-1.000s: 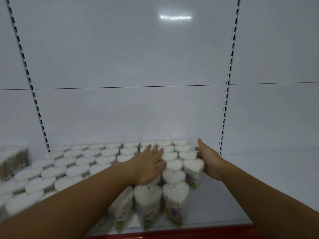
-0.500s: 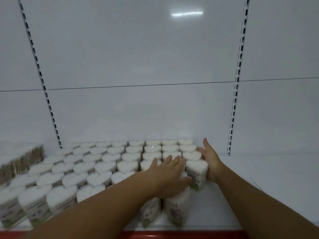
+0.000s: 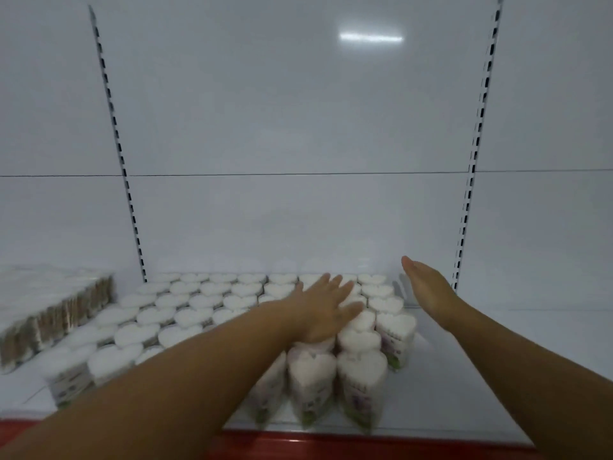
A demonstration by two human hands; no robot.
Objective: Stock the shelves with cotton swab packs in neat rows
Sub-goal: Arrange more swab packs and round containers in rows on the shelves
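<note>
Half a second ago the right hand (image 3: 428,288) was cupped against the right side of the block of packs. Now it is off it, raised with the palm turned left, fingers straight and together, thumb up, holding nothing, at center right of the frame. The left hand (image 3: 326,308) has moved a little deeper over the block, so the heart-shaped tops of the front packs are uncovered. It lies palm down with its fingers spread and straight, resting flat on the pack tops and grasping nothing. Both forearms reach in from the lower corners of the frame. The cotton swab packs (image 3: 361,365) are white, heart-topped containers with purple and green print on their sides. They stand upright on the shelf (image 3: 497,376) in close rows that run from the center of the frame to the lower left. The nearest ones are just behind the red strip (image 3: 365,441) along the shelf's front edge. At the left edge sit wrapped bundles (image 3: 56,310) of brown-stemmed swabs, blurred. Behind everything is a white back panel (image 3: 298,127) between two slotted uprights (image 3: 116,144), with a bright reflection (image 3: 371,37) at upper right.
</note>
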